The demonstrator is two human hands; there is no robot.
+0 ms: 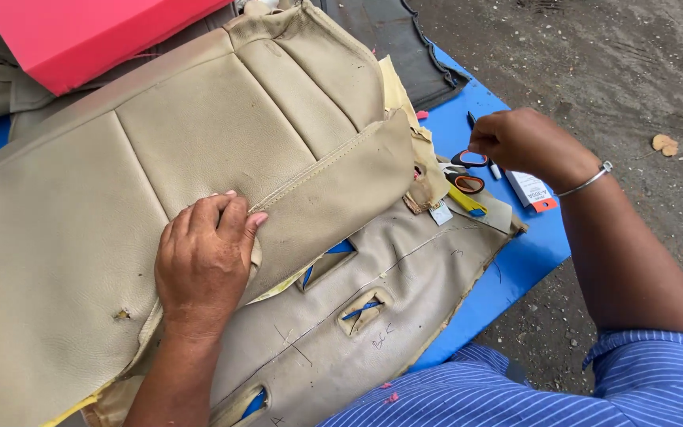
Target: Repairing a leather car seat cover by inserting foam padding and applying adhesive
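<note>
The blue bench (pixel 515 269) carries a beige seat cover (pixel 199 134), which spreads over most of its surface and runs out of view at the left and bottom edges. A grey underside panel (pixel 405 269) of the same cover lies turned up nearer the person; it shows cut slots and pen marks, with the bench's blue visible through the slots. A red foam block (pixel 81 32) rests at the top left, cut off by the edge.

The left hand (pixel 203 265) lies palm-down on the cover at a stitched seam, fingers together and curled over the seam edge, pressing it flat. The right hand (pixel 519 142) is at the far right side of the bench, fingers pinched together on a small dark item (too small to identify).

Just beside that hand lie orange-handled scissors (pixel 468 170), a yellow tool (pixel 466 199) and a small white-and-orange packet (pixel 531 190).

Judged progress: panels appear stitched and slots cut; the loose flap and raw edges near the scissors suggest finishing work remains.

The cover's far corner and the item in the right hand are hard to make out.
</note>
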